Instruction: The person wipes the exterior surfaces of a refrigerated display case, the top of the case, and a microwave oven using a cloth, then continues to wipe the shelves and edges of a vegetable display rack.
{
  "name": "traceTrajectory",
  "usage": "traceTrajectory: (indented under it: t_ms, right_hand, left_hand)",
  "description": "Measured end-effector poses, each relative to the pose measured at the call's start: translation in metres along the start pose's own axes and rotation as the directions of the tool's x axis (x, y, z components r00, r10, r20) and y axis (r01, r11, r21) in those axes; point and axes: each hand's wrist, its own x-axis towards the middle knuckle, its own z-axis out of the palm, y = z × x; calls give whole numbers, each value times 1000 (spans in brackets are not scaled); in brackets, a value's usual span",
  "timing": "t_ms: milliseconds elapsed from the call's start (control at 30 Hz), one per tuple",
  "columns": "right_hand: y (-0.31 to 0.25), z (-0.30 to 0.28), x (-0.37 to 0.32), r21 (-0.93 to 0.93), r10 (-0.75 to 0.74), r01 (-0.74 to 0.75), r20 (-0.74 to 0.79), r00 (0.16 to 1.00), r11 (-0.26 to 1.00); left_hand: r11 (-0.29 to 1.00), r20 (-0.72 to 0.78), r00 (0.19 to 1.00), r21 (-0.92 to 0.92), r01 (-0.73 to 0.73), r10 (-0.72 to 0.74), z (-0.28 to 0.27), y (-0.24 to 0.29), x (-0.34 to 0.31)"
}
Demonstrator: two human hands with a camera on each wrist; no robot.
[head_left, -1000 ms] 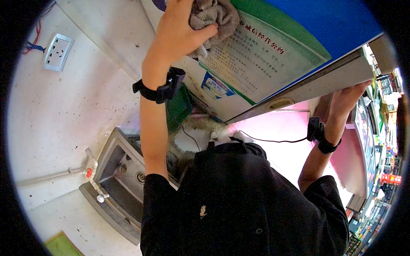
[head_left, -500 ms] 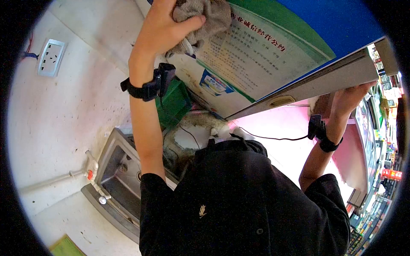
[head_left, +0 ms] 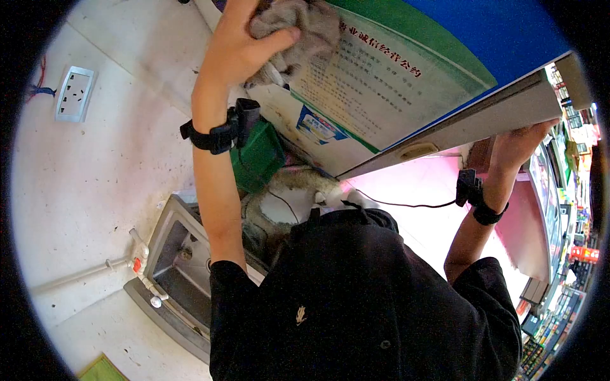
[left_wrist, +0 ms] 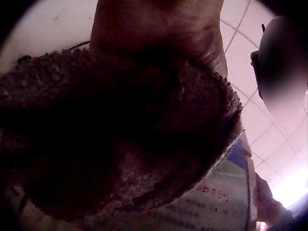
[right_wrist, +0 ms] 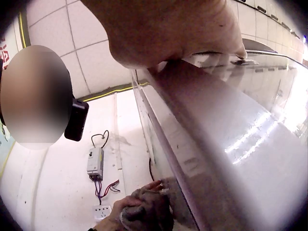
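In the head view, the left hand grips a bunched grey-brown cloth against a panel printed with a green-bordered notice. The cloth fills much of the left wrist view, dark and close. At the right, the right hand holds the outer edge of the same panel, its fingers partly hidden behind it. From the right wrist view, the right hand wraps over the panel's edge, while the left hand and cloth show at the bottom.
A metal sink with white pipes stands at the lower left. A socket plate is on the white wall. Below the panel are a green container and a thin black cable. Packed shelves line the far right.
The left hand and cloth have shifted left along the panel since a second ago, with only a slight move in the last half second. The right hand has stayed at the panel's edge.
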Motion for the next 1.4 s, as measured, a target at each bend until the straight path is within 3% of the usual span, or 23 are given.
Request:
traceTrajectory:
  t_ms: [133, 167, 233, 267, 333, 367, 467, 533, 600, 633, 700, 733, 800, 933, 1000, 1133, 1200, 1233, 1267, 1300, 1333, 1367, 1400]
  right_hand:
    - [12, -6, 1, -156, -48, 59, 74, 996, 986]
    - [9, -3, 1, -74, -23, 25, 26, 999, 997]
    - [11, -1, -1, 8, 5, -5, -23, 1000, 1000]
    - [18, -2, -4, 18, 62, -62, -22, 998, 998]
    - [20, -3, -3, 27, 115, -115, -23, 993, 993]
    - [17, -2, -1, -30, 32, -32, -25, 999, 999]
    - [19, -12, 1, -188, -107, 113, 45, 993, 976]
    - [14, -13, 2, -276, -160, 189, 123, 979, 943]
    - [3, -6, 1, -143, -98, 100, 21, 995, 985]
    - [-1, -5, 0, -96, -71, 70, -12, 997, 993]
    - [1, -6, 4, -159, -87, 91, 35, 996, 983]
    - [3, -8, 5, -216, -105, 118, 69, 992, 969]
    - [2, -6, 6, -243, -100, 112, 63, 993, 964]
    - [-11, -7, 4, -305, -141, 147, 41, 989, 941]
    - [-12, -1, -1, -275, -163, 164, 26, 986, 947]
    - [-26, 10, -5, -310, -59, 21, -115, 992, 951]
    - [-36, 17, -7, -360, 7, -82, -205, 979, 930]
    - [-36, 22, -5, -357, 25, -111, -238, 971, 927]
    - [-35, 26, -5, -353, 42, -141, -271, 962, 925]
    - [-33, 25, -5, 55, 273, -269, -300, 914, 962]
    - [-28, 19, -8, 443, 494, -359, -237, 837, 821]
    - [-17, 14, -13, 444, 495, -363, -226, 839, 819]
    - [-4, 8, -21, -158, 95, -147, -297, 950, 977]
  left_hand:
    - [984, 32, 995, -155, -85, 91, 12, -9, 1]
    - [985, 31, 995, -154, -85, 90, 12, -12, -2]
    - [998, -125, 991, -47, -46, 39, 11, -21, -8]
    - [976, -165, 983, 213, -40, 76, 2, -34, -14]
    - [976, -258, 961, 212, -43, 98, 15, -35, -32]
    - [976, -348, 931, 214, -40, 114, 23, -34, -43]
    - [989, -660, 751, 96, 110, -20, 88, -21, -76]
    - [972, -616, 785, 137, 192, -68, 145, -19, -96]
    - [896, -466, 884, 373, 241, -44, 228, -30, -146]
    - [896, -467, 883, 372, 242, -45, 239, -37, -166]
    - [902, -459, 858, 228, 367, -233, 247, -45, -180]
    - [902, -459, 858, 228, 367, -233, 246, -47, -180]
    - [902, -473, 798, 13, 431, -374, 241, -50, -175]
    - [967, -578, 793, 30, 253, -189, 189, -10, -103]
    - [950, -598, 801, 251, 188, -1, 173, 4, -78]
    - [939, -624, 781, 247, 242, -37, 216, -44, -121]
    - [823, -650, 607, -48, 566, -456, 244, -60, -158]
    - [823, -651, 607, -48, 566, -456, 253, -62, -172]
    - [753, -583, 556, -154, 640, -593, 260, -63, -184]
    - [665, -480, 507, -248, 704, -716, 261, -64, -193]
    - [686, -501, 524, -216, 694, -688, 251, -57, -190]
    - [680, -505, 515, -219, 700, -693, 243, -52, -185]
    - [791, -584, 575, -208, 576, -573, 217, -36, -164]
